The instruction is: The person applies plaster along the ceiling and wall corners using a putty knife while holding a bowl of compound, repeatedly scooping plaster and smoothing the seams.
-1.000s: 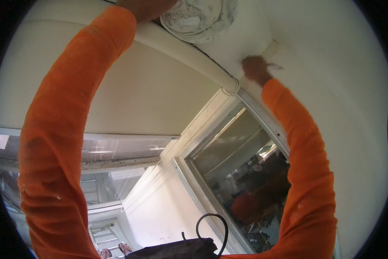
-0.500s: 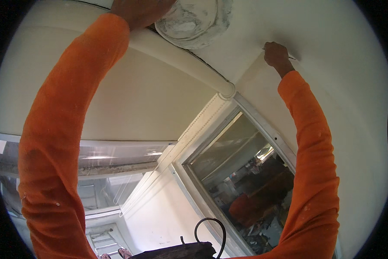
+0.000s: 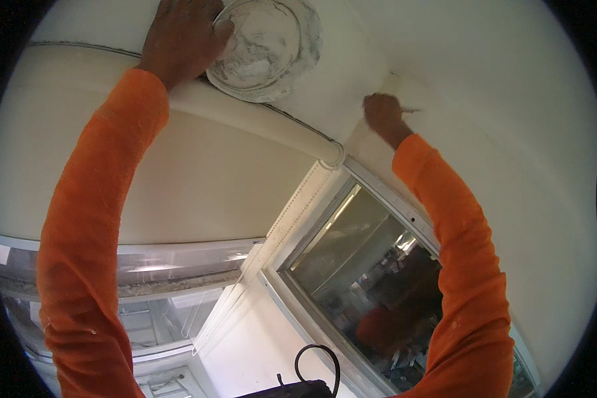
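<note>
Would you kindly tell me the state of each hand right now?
Left hand: closed on the edge of a round, white-smeared container.
Right hand: closed around a thin tool, mostly hidden by the fist.

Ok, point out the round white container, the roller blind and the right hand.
Round white container (image 3: 262,50): head view, on its smeared round face.
Roller blind (image 3: 212,179): head view, on its hanging sheet.
Right hand (image 3: 383,115): head view, middle of the hand.

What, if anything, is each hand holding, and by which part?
Left hand: a round, whitish, smeared dish, by its left rim. Right hand: apparently a thin, dark-looking tool; its gripped part cannot be told.
</note>
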Available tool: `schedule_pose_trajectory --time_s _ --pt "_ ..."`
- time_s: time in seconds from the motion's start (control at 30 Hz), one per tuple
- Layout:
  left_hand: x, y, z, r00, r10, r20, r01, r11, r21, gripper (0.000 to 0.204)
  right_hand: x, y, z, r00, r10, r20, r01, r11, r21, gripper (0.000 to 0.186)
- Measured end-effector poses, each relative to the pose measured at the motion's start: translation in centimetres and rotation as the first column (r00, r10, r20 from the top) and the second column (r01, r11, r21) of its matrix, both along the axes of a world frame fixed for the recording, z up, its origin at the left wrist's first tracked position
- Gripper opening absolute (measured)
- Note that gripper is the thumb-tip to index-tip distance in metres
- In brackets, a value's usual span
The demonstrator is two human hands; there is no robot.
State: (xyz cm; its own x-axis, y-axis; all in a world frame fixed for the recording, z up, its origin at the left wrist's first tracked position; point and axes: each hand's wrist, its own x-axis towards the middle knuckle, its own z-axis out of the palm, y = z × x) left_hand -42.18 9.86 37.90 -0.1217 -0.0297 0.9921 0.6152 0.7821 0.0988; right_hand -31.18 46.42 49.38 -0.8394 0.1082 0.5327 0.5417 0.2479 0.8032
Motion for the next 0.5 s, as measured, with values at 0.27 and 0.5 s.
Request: schedule_pose_trajectory --time_s 0.27,0.5 --pt "0.8 0.2 1.1 1.0 0.027 0.006 -0.027 1.0 -0.001 0.049 -0.9 5.9 -0.2 1.0 0.009 0.027 -0.012 0.992 0.122 0.015" --pt "-1.5 0.6 0.1 0.989 0.099 -0.11 -0.099 0.995 0.009 0.037 -1.3 1.3 -3.7 1.0 -0.003 -0.005 0.003 0.999 -0.047 0.023"
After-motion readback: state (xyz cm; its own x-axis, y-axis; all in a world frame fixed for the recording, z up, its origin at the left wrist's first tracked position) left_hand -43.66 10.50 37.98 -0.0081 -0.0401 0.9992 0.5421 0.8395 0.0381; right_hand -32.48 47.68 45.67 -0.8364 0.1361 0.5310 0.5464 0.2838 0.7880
